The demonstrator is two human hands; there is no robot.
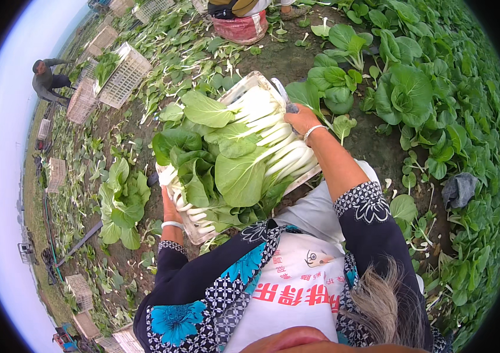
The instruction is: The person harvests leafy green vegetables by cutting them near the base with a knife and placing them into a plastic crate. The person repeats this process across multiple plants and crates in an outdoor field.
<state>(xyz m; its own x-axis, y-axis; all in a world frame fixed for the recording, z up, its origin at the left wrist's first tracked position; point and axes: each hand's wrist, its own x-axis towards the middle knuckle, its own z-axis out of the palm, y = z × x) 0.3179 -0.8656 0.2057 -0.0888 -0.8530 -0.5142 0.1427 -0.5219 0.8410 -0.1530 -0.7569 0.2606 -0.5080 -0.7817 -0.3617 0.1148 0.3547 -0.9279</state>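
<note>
A white plastic crate, heaped with pale-stemmed bok choy, lies across the ground in front of me. My right hand is at the crate's far right, by the white stems, with a knife blade and a grey cloth-like piece at its fingers; how it grips them is partly hidden. My left hand is against the crate's left end, its fingers hidden behind the crate and stems. Leaves face the crate's middle and stems point outward at both ends.
Uncut bok choy grows densely on the right. A cut bunch lies left of the crate. Several crates stand across the leaf-strewn field, with a person bending beside them. A red sack is under another person ahead. A grey cloth lies right.
</note>
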